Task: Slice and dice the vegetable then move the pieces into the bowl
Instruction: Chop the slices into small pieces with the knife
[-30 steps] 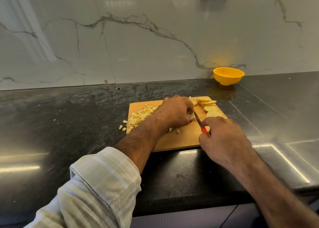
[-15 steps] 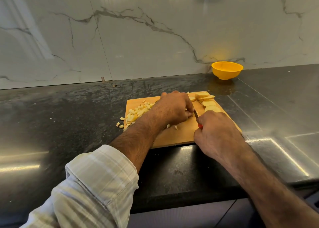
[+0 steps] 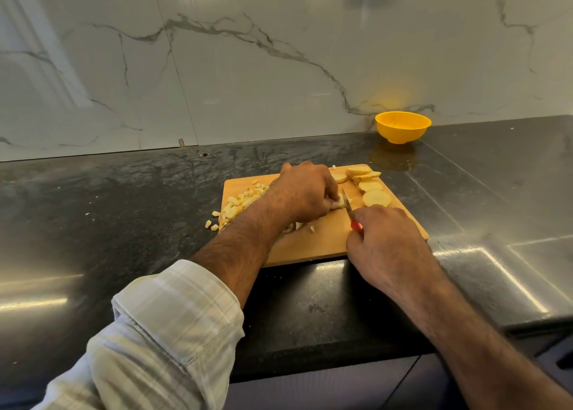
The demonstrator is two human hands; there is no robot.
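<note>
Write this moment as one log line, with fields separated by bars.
step: dicing | left hand: holds slice on board | right hand: grips knife | diced pile: board left | bowl: looks empty

slices (image 3: 370, 189): pale rounds, board's far right | dice (image 3: 240, 203): heaped left | bowl (image 3: 403, 127): yellow, upright

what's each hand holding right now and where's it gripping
Right hand grips the knife by its red handle; left hand pins a slice with its fingertips.
</note>
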